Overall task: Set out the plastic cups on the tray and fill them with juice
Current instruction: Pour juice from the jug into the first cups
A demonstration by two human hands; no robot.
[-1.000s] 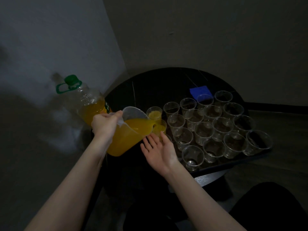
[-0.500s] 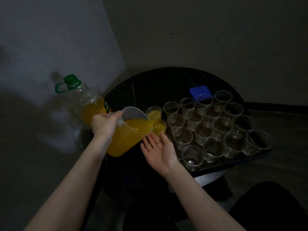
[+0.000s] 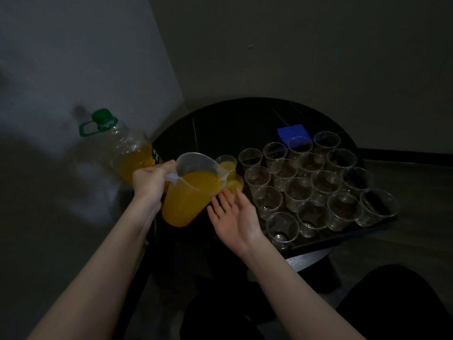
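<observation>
My left hand (image 3: 150, 181) grips the handle of a clear plastic jug (image 3: 188, 192) of orange juice, tilted to the right with its spout over a cup (image 3: 234, 184) that holds juice. Behind that cup, another cup (image 3: 226, 163) also holds juice. My right hand (image 3: 235, 217) is open, palm up, just below the jug's spout and beside the filling cup. Several empty clear cups (image 3: 297, 195) stand in rows on a dark tray (image 3: 343, 238).
A large juice bottle (image 3: 127, 150) with a green cap stands at the table's left edge behind the jug. A blue square (image 3: 293, 133) lies behind the cups. The round black table (image 3: 232, 123) sits in a wall corner. My dark-clothed legs are below.
The jug stays tilted over the near cup and the juice in that cup has risen a little. Both hands have hardly moved.
</observation>
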